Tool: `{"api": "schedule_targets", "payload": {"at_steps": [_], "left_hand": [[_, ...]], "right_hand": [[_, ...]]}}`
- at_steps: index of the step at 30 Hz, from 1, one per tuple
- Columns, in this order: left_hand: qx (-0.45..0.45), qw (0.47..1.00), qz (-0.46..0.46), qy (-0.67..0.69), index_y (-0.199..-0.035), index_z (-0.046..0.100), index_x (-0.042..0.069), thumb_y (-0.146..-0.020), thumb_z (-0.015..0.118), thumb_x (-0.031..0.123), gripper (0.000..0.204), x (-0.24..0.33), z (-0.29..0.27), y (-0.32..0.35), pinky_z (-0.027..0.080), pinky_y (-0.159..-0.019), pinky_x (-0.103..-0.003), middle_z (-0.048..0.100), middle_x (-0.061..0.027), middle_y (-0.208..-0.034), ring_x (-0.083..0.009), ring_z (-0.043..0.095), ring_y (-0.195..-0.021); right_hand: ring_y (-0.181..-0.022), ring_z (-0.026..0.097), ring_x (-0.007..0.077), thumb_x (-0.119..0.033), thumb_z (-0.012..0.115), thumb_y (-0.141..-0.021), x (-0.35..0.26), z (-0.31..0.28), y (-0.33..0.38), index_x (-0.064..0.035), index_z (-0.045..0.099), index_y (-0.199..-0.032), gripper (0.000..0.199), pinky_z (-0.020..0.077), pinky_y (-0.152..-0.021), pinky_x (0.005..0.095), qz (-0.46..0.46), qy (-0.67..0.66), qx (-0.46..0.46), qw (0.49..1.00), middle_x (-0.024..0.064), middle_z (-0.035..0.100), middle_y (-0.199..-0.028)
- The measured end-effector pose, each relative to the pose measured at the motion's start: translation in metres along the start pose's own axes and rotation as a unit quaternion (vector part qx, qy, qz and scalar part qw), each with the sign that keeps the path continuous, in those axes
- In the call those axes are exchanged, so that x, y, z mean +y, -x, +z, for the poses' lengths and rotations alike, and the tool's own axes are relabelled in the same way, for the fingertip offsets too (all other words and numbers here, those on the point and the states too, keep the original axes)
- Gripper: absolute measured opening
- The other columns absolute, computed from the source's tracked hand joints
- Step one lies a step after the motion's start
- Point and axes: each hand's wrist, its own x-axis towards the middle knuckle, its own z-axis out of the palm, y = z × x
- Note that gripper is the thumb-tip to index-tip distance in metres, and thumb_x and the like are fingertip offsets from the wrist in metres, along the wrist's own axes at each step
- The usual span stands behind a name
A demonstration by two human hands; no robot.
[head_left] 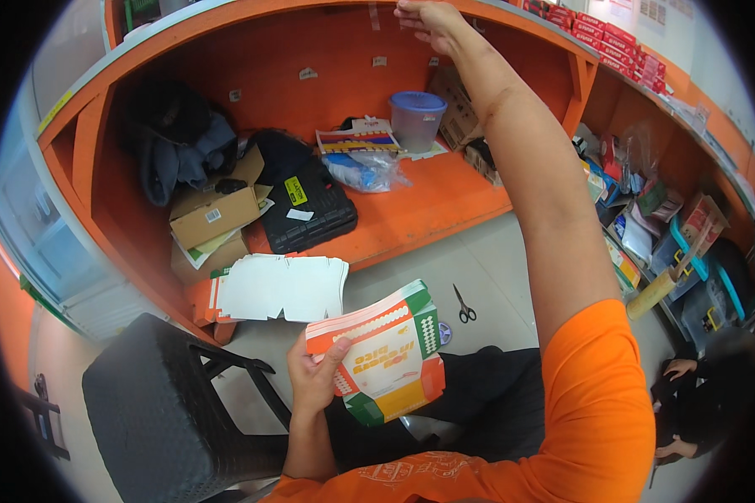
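My left hand (312, 374) grips a stack of flat printed carton blanks (387, 359), coloured orange, white, green and yellow, above my lap. Its thumb lies across the top sheet and the fingers are hidden underneath. My right arm is raised high and reaches forward. At the top edge of the view, my right hand (432, 25) is at the rim of the orange counter (310, 23), fingers stretched out and nothing visible in them. A clear strip (374, 17) hangs from that rim, just left of the fingers. Another stack of blanks (283, 286) lies white side up beyond my left hand.
Black scissors (465, 313) and a small purple roll (445, 334) lie on the tiled floor. The orange shelf holds a black tool case (306, 211), cardboard box (216, 214) and lidded tub (417, 121). A black stool (155, 402) stands left; another person (705, 394) sits right.
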Motion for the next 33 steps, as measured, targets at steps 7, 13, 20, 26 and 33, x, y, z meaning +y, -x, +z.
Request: {"api": "schedule_targets", "payload": {"at_steps": [7, 13, 20, 26, 33], "left_hand": [[0.032, 0.998, 0.049, -0.032, -0.116, 0.06, -0.008, -0.091, 0.07, 0.004, 0.03, 0.007, 0.014, 0.001, 0.052, -0.085, -0.029, 0.068, -0.0113, -0.105, -0.013, 0.063, -0.095], [-0.029, 0.991, 0.098, -0.092, -0.109, 0.06, -0.008, -0.09, 0.072, 0.007, 0.027, -0.021, 0.053, -0.005, 0.055, -0.076, -0.027, 0.071, -0.0121, -0.095, -0.0131, 0.067, -0.086], [-0.08, 0.967, 0.211, -0.119, -0.106, 0.061, -0.006, -0.086, 0.076, 0.007, 0.028, -0.023, 0.088, -0.001, 0.054, -0.073, -0.027, 0.072, -0.0175, -0.095, -0.0177, 0.069, -0.08], [-0.137, 0.942, 0.285, -0.113, -0.107, 0.061, -0.005, -0.083, 0.078, 0.005, 0.031, -0.044, 0.126, -0.002, 0.053, -0.072, -0.03, 0.071, -0.0167, -0.094, -0.0225, 0.068, -0.079], [-0.165, 0.929, 0.315, -0.103, -0.105, 0.064, -0.005, -0.08, 0.08, 0.003, 0.031, -0.071, 0.15, 0.011, 0.052, -0.069, -0.03, 0.071, -0.0143, -0.094, -0.0229, 0.067, -0.079]], "right_hand": [[-0.074, 0.059, 0.0147, -0.022, 0.059, -0.097, -0.021, 0.005, 0.031, -0.0118, 0.066, -0.094, 0.013, 0.0442, -0.074, 0.0312, 0.008, 0.064, -0.042, 0.997, 0.0018, 0.067, -0.083], [-0.084, 0.063, 0.0189, -0.021, 0.059, -0.097, -0.04, -0.042, 0.243, -0.0041, 0.065, -0.101, 0.018, 0.0457, -0.086, 0.0347, -0.033, -0.037, -0.026, 0.998, 0.0062, 0.068, -0.086], [-0.067, 0.061, 0.0158, -0.022, 0.059, -0.096, -0.026, -0.113, 0.406, -0.0014, 0.063, -0.097, 0.021, 0.05, -0.067, 0.0292, 0.115, -0.13, -0.124, 0.977, 0.0137, 0.068, -0.094], [-0.061, 0.06, 0.0142, -0.018, 0.062, -0.097, -0.006, -0.092, 0.465, 0.0006, 0.065, -0.095, 0.018, 0.0505, -0.061, 0.0263, 0.199, -0.146, 0.006, 0.969, 0.0109, 0.07, -0.087], [-0.069, 0.063, 0.0106, -0.016, 0.065, -0.096, 0.013, -0.093, 0.494, 0.0036, 0.067, -0.1, 0.019, 0.0523, -0.063, 0.0237, 0.232, -0.092, 0.08, 0.965, 0.009, 0.07, -0.085]]}}
